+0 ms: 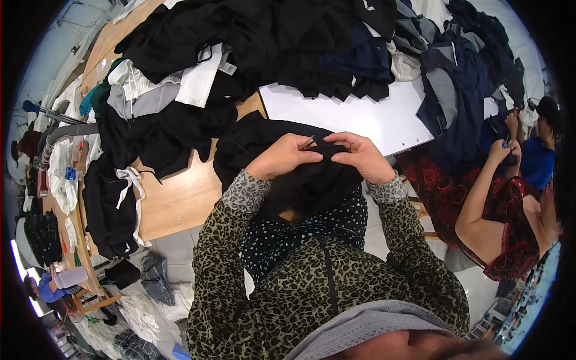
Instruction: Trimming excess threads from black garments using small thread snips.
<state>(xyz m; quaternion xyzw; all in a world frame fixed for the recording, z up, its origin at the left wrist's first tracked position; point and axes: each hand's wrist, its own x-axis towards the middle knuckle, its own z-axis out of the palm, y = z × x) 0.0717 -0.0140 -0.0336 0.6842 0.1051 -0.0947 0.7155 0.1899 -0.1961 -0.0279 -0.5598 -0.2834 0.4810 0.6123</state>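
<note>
1. The black garment (300, 186) lies at the centre of the frame, partly on the table (180, 201) and draped down toward your dotted clothing (336, 225).
2. Expect it to handle as soft, limp cloth: light to lift, apt to fold and sag, hardly fragile. Being dark, it hides its seams, so take hold close to the edge you are working on, where a small pinch should keep it taut.
3. Your left hand (281, 157), left of centre, is closed around a small metal tool (308, 143); you cannot tell whether it pinches cloth too.
4. Your right hand (366, 159), right of centre, has thumb and forefinger drawn together on the cloth, with little gap.
5. Both forearms rise from the lower frame, elbows wide, fingertips turned inward and near each other.
</note>
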